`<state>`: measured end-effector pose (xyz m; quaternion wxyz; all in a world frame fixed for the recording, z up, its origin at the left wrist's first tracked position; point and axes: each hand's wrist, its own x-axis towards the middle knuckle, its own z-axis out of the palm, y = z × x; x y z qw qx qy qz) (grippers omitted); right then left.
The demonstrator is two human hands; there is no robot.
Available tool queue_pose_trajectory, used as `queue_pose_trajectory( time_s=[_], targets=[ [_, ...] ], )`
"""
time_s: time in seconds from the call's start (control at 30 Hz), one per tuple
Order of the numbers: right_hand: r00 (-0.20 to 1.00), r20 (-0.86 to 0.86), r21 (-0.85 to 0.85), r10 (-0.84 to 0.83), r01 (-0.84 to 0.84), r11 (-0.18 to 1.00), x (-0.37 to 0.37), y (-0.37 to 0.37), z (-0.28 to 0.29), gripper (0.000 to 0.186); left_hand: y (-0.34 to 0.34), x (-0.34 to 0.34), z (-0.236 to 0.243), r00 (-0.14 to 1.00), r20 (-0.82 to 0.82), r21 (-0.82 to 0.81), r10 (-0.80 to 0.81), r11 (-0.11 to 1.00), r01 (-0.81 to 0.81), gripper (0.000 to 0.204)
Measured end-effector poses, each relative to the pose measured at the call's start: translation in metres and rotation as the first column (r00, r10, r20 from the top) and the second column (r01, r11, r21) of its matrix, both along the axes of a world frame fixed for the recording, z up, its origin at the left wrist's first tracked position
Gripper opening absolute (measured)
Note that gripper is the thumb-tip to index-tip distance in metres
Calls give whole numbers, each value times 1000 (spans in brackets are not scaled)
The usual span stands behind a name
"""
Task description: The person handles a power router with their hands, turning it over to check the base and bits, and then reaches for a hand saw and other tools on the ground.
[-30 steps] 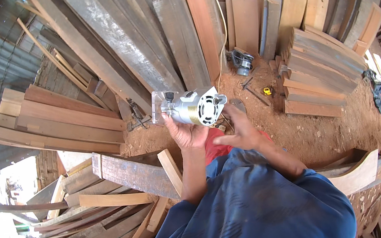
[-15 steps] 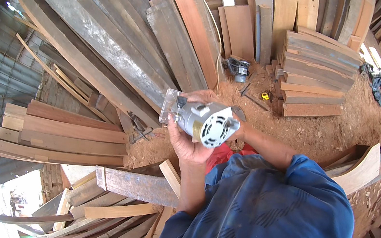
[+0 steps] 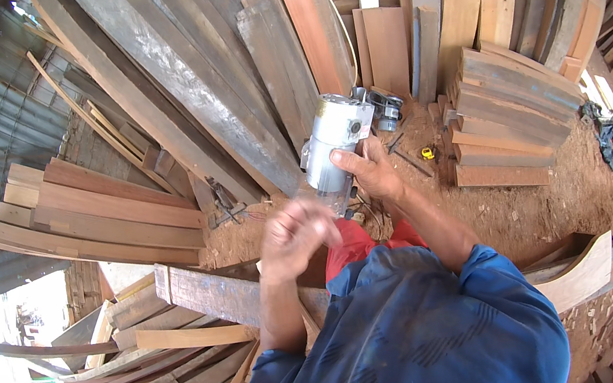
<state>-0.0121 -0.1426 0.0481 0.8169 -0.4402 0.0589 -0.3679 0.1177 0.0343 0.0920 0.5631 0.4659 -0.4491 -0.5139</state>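
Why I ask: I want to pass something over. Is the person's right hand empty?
No, the right hand is holding the silver power tool from its right side.

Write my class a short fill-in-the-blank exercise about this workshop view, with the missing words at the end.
The right hand grips the silver power tool; the blurred hand near its clear base is the ____ one.
The shirt is ____ in colour.
On the floor, the small tape measure is mostly ____.
The crumpled black bundle lies toward the picture's ____ edge.
Missing words: left; blue; yellow; right.
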Motion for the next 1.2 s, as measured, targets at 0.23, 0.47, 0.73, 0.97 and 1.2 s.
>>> queue_pose_trajectory(
  time_s=[0.23,0.47,0.73,0.97,1.2],
  targets=[
    [964,-262,-351,-51,-46,935,0,17,-13,53,-89,39,12,853,460,-59,247,967,-249,78],
    [904,-427,-366,10,-183,913,0,24,-13,60,-97,28,13,967,144,39,208,976,-216,65],
    [860,-318,-633,-399,120,765,6,34,-15,74,-97,10,-2,802,432,-152,412,910,-386,65],
    [915,-340,-452,-219,45,891,3,35,-23,58,-109,8,15,913,339,21,228,968,-250,51],
    [951,-180,-469,-250,141,872,2,30,-4,56,-109,3,40,883,425,-28,201,977,-209,54]
  ],
)
